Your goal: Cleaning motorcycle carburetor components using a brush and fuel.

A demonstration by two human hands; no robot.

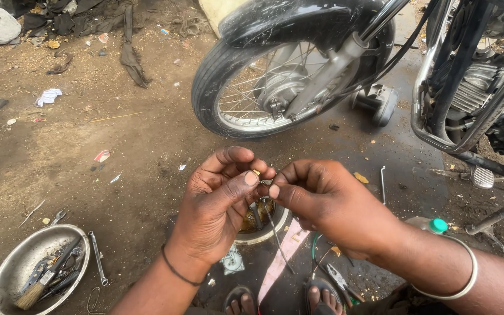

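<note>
My left hand (220, 201) and my right hand (331, 204) meet at the frame's middle, fingertips pinched together on a small brass-coloured part (256, 172). A thin metal wire or needle (276, 236) hangs down from the pinch. Under the hands sits a small round bowl (261, 228) with dirty liquid. A dark band circles the left wrist and a silver bangle the right.
A motorcycle front wheel (252, 87) and chrome guard (438, 116) stand ahead. A metal bowl (13, 271) with a brush and tools lies at lower left, a spanner (97, 256) beside it. Pliers (339, 280), a green-capped bottle (433, 224) and my sandalled feet are below.
</note>
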